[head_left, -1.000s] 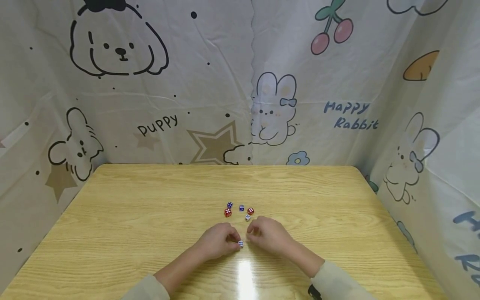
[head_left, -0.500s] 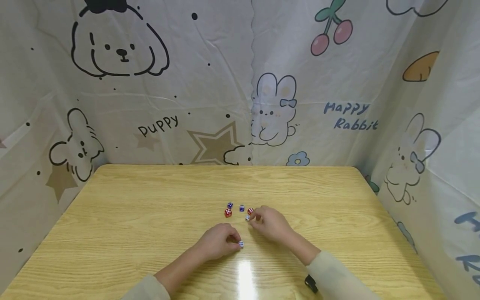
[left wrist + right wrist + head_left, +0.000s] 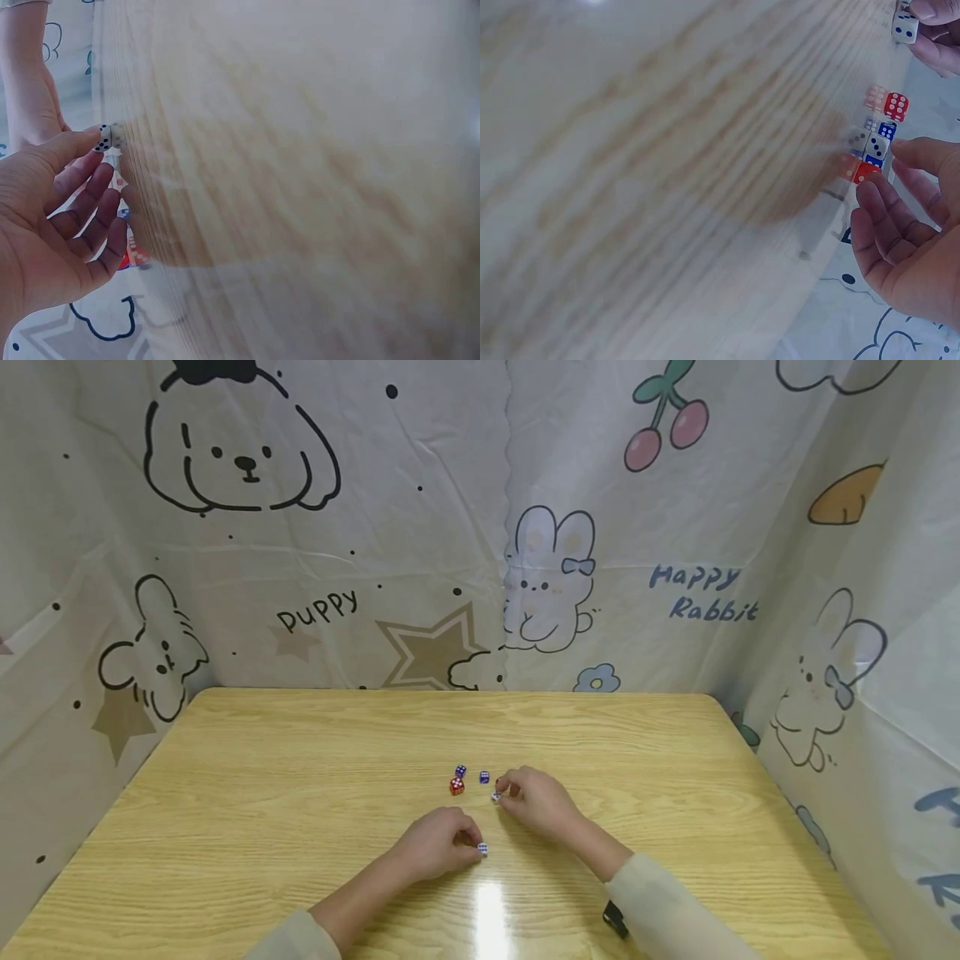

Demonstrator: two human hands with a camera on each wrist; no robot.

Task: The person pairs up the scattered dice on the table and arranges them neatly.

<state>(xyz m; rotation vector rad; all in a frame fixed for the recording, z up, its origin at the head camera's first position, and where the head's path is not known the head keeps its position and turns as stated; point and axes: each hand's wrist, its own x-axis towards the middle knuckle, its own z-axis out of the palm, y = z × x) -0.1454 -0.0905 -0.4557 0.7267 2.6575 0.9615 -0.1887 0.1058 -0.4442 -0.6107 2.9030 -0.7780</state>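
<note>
In the head view my left hand point(image 3: 442, 843) pinches a white die point(image 3: 482, 849) with dark pips between thumb and fingertips, low over the table. The left wrist view shows this white die point(image 3: 103, 138) at the thumb tip. My right hand point(image 3: 542, 803) has its thumb and index finger at a second white die point(image 3: 496, 797), in a pinch; the other fingers are loosely curled in the right wrist view, beside that white die point(image 3: 877, 146). A red die point(image 3: 498, 782) just behind is mostly covered by the right fingers.
Left of the right hand lie a blue die point(image 3: 484, 777), another blue die point(image 3: 461, 771) and a red die point(image 3: 457, 786). They rest on a wood-grain table point(image 3: 300, 777). Printed cloth point(image 3: 420, 543) hangs behind and at both sides. A small black object point(image 3: 615, 919) shows by the right sleeve.
The right hand has moved forward from beside the left hand to the second white die and closed its fingertips on it. The left hand stays in place with its die.
</note>
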